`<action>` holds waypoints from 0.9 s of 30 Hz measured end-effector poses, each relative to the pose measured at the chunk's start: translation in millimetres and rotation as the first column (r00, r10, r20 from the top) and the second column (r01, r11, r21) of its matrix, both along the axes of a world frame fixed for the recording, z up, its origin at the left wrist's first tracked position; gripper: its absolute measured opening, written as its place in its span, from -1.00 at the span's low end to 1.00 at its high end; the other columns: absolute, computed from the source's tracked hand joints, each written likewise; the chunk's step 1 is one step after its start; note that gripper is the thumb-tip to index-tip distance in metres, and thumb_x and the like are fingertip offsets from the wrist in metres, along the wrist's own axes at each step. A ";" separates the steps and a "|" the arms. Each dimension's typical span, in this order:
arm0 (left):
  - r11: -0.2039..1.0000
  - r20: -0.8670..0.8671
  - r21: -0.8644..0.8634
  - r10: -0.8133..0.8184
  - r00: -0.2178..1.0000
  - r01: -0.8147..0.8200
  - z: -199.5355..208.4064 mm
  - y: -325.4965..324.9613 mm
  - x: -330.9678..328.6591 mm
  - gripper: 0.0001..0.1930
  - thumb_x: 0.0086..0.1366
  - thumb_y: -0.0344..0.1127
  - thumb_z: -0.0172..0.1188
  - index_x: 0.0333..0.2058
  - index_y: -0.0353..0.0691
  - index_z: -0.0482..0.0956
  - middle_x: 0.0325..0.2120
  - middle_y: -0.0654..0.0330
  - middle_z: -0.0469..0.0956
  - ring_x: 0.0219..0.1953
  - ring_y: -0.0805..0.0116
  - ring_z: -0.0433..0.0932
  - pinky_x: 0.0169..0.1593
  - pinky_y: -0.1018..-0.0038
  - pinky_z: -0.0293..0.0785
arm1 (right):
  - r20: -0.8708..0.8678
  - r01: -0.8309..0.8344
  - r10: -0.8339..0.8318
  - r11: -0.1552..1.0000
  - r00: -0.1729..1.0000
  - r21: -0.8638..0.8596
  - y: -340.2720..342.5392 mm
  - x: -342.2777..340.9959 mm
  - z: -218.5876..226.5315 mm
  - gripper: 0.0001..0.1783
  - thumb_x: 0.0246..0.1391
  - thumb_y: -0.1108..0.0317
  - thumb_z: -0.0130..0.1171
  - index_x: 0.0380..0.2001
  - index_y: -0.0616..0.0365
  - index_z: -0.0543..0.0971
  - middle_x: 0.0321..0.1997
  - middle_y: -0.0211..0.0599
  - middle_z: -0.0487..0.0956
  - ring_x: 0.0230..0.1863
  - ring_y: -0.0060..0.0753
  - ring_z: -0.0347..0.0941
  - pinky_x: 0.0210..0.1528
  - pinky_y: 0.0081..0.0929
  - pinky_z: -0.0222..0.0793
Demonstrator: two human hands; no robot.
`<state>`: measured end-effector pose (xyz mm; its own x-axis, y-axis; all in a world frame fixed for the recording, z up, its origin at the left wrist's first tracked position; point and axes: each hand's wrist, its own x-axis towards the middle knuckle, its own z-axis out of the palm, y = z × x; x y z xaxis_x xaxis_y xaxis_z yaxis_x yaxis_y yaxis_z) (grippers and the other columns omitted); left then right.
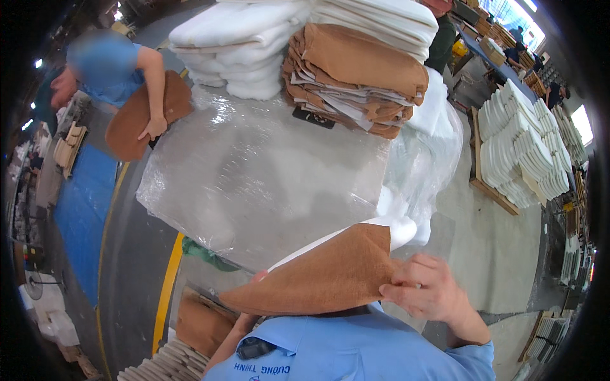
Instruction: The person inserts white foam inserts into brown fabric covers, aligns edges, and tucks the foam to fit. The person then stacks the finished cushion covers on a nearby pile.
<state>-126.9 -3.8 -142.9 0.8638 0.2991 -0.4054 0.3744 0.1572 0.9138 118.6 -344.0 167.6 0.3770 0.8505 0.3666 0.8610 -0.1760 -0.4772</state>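
Note:
A brown fabric cover (324,273) lies over a white foam pad (401,232) in front of my chest. The pad's white shows along the far edge and at the right corner. My right hand (422,287) pinches the cover's right edge between thumb and fingers. Most of my left hand (259,275) is hidden under the cover; a bit of finger shows at its far left edge, gripping the covered pad from below. Beyond them, a plastic-wrapped table (267,171) carries a stack of brown covers (362,57) with pale sheets between them.
White foam pads (235,38) are piled at the table's far side. A co-worker at the left holds a brown cushion (146,120). Clear plastic bags (426,152) hang at the table's right. A pallet of white pads (521,140) stands further right; brown pieces (202,320) lie at lower left.

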 end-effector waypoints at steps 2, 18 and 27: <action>0.949 -0.103 -0.288 0.100 0.990 -0.126 2.6 3.8 0.0 -0.46 0.43 -0.24 0.26 0.35 -0.10 0.41 0.17 0.13 0.51 0.23 0.33 0.46 0.25 0.24 0.45 | 0.018 0.016 -0.016 1.000 1.000 0.024 -1.4 -3.6 -4.2 -0.82 -0.10 0.42 0.50 -0.36 -0.03 0.73 -0.36 -0.50 0.51 -0.40 -0.43 0.46 -0.46 -0.43 0.36; 0.632 -0.067 0.200 -0.753 0.654 0.748 123.1 -6.3 236.8 -0.38 0.48 -0.10 0.23 0.42 -0.12 0.34 0.26 0.08 0.53 0.20 0.21 0.53 0.29 0.26 0.42 | 0.070 0.189 -0.210 0.953 0.975 0.235 -7.2 -24.9 -30.1 -0.81 -0.14 0.40 0.50 -0.36 -0.04 0.76 -0.31 -0.51 0.56 -0.32 -0.46 0.49 -0.34 -0.51 0.35; 0.416 -0.143 0.019 -0.899 0.414 0.909 125.0 -94.7 293.9 -0.25 0.32 -0.13 0.43 0.40 -0.14 0.31 0.05 0.13 0.49 0.20 0.32 0.40 0.21 0.31 0.40 | -0.831 0.864 -0.427 0.488 0.357 0.121 -77.6 -35.5 -135.5 -0.85 0.31 0.32 0.27 -0.19 0.17 0.67 -0.20 -0.39 0.67 -0.13 -0.42 0.57 -0.04 -0.36 0.49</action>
